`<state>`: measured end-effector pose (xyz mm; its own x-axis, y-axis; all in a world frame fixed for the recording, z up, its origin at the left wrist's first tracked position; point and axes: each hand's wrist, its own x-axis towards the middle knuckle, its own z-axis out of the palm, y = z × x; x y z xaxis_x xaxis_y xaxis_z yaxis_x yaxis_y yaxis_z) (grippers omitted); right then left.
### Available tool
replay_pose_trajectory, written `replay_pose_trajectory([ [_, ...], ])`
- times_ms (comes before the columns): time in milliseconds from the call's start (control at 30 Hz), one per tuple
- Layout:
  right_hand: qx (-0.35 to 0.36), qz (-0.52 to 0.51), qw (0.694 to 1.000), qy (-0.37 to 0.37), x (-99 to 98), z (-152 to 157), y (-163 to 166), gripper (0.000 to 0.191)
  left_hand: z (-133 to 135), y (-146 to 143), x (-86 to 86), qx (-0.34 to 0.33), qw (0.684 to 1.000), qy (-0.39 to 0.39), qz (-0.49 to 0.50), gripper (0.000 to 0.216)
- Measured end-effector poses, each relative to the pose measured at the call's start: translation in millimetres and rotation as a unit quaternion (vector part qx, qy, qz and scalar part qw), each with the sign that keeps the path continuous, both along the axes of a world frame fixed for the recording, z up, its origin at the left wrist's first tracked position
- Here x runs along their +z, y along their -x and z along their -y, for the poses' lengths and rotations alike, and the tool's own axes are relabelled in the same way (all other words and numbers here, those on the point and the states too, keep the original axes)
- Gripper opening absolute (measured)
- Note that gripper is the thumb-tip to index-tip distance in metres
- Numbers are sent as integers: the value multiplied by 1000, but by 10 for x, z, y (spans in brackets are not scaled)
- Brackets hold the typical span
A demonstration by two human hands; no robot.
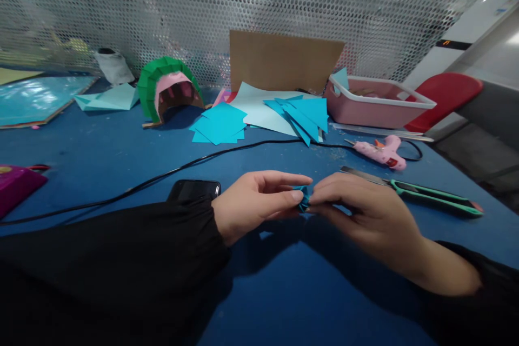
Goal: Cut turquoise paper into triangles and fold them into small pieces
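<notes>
Between my two hands is a small piece of folded blue paper (304, 201), mostly covered by my fingers. My left hand (259, 200) pinches it from the left, thumb on the near face. From the right, my right hand (360, 208) grips its other side with bent fingertips. The paper is held just above the blue table (259, 303). Beyond my hands lie a stack of square blue sheets (222, 123) and a fan of folded blue paper pieces (304, 113), the latter partly on a large pale sheet (259, 112).
A black phone (194, 190) lies by my left wrist. A black cable (194, 161) crosses the table to a pink glue gun (383, 152). A green-handled utility knife (436, 199) lies right. Behind stand a green paper arch (150, 86), a cardboard panel (284, 62) and a pink basket (373, 111).
</notes>
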<state>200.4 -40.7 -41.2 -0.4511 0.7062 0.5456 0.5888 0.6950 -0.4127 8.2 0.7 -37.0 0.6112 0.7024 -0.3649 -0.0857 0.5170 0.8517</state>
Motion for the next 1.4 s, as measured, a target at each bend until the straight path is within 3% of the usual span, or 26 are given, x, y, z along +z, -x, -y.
replay_pose_trajectory([
  [100, -8, -39, 996, 85, -19, -16, 25, 13, 1, 8, -19, -16, 999, -39, -10, 21],
  [233, -63, -144, 973, 169, -71, -3, 52, 12, -8, -1, -28, 28, 996, -82, -20, 15],
  [367, -93, -134, 974, 159, -18, 21, 71, 9, -13, -2, -17, 69, 988, -131, -31, 16],
  [533, -62, -102, 974, 191, 58, 33, 84, 27, 4, 11, -16, 33, 985, -165, -31, 25],
  [833, -77, -218, 914, 334, 29, 41, 73, 29, 33, -1, 53, 65, 983, -168, -19, 12],
  [967, -76, -264, 888, 368, -1, 46, 60, 27, 42, 2, 49, 46, 987, -152, -7, 24],
  [1400, -50, -280, 867, 409, -26, 17, 49, 25, 38, 20, 54, 57, 981, -169, -75, 22],
])
